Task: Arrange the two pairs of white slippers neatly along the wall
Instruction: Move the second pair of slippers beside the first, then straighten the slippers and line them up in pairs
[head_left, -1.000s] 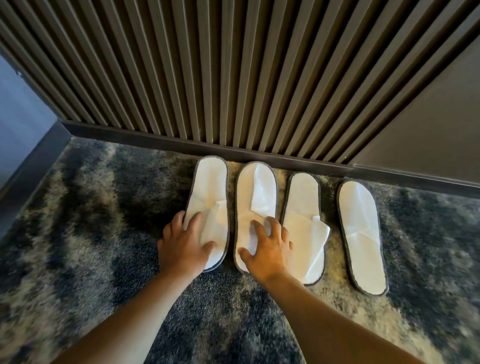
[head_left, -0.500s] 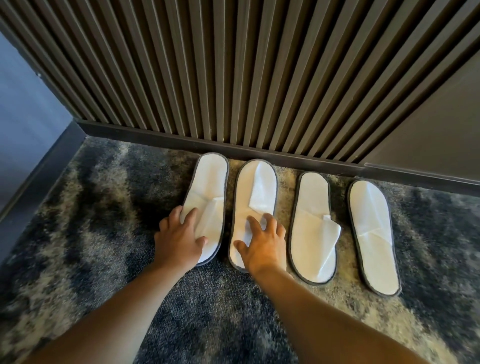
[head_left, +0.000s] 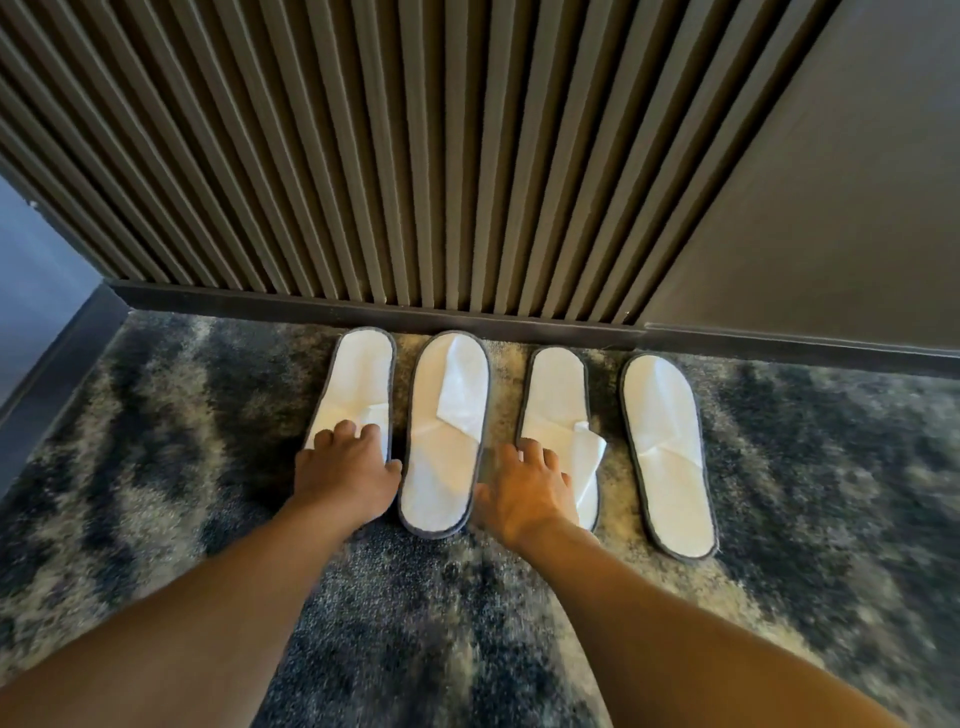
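Note:
Four flat white slippers with grey edging lie side by side on the carpet, their far ends near the baseboard (head_left: 363, 312). My left hand (head_left: 345, 475) covers the near end of the first slipper (head_left: 358, 379), fingers on top and thumb at its right edge. The second slipper (head_left: 447, 431) lies untouched between my hands. My right hand (head_left: 524, 491) rests with spread fingers on the near left part of the third slipper (head_left: 556, 395), whose strap sticks out to the right. The fourth slipper (head_left: 667, 452) lies apart at the right, slightly angled.
A brown slatted wall (head_left: 395, 171) rises behind the slippers, with a plain panel (head_left: 831, 208) to its right. Mottled blue-grey carpet (head_left: 156, 467) covers the floor. Another wall and its dark skirting (head_left: 47, 374) close off the left side.
My right hand has left the second slipper and moved right onto the third one. My left hand stays on the first slipper, which now lies closer to the wall.

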